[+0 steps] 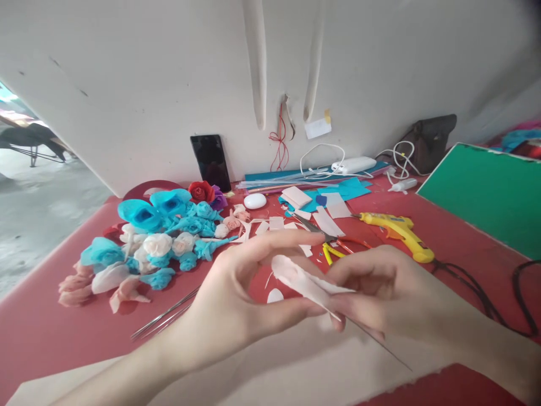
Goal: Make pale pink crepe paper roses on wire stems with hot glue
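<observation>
Between my two hands is a pale pink paper petal, curled at its upper left end. My left hand pinches its lower edge with the thumb, while the index finger arches above it. The fingers of my right hand are closed on the petal's base and on a thin wire that slants down to the right. A large sheet of pale paper lies under both hands. Just behind the petal, a small cut paper piece rests on the table.
Crepe paper flowers in blue, white and pink are heaped at left, near loose wires. Scissors, pliers and paper scraps lie beyond my hands. A yellow glue gun, its black cable and a green board are at right.
</observation>
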